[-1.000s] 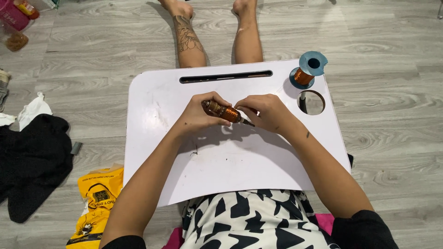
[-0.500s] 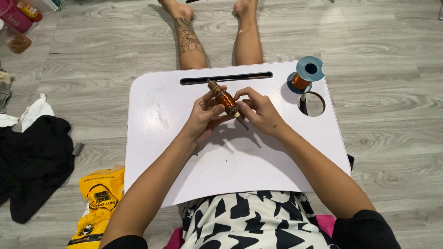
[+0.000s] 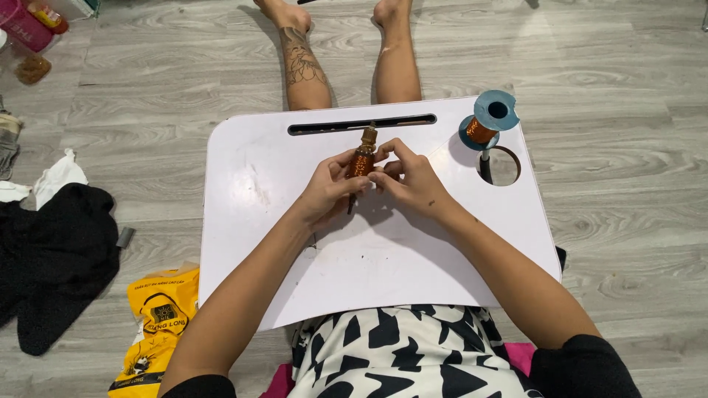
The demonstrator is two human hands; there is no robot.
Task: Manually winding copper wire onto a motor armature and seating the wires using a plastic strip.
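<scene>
Over white lap desk (image 3: 310, 280) | both hands' fingers (image 3: 383, 175) pinching copper-wound coil (image 3: 361, 161) | lower end hidden

A white worktop (image 3: 295, 265) carries a blue spool of copper wire (image 3: 488, 121) beside its round cup hole (image 3: 501, 166), with a long slot (image 3: 361, 123) along the far edge.

Lap table (image 3: 413, 258): plain white, dark slot along the far edge.
Coil (image 3: 361, 161): coppery orange winding, dull brass-coloured end.
Spool (image 3: 489, 120): blue flanges, copper-orange wire.
Floor (image 3: 612, 59): grey wood-grain planks.
Garment (image 3: 413, 354): white with bold black angular shapes.
Cushion (image 3: 520, 355): pink.
Bag (image 3: 156, 324): yellow with black print.
Cloth (image 3: 59, 258): black.
Rag (image 3: 55, 177): white.
Container (image 3: 31, 28): pink.
</scene>
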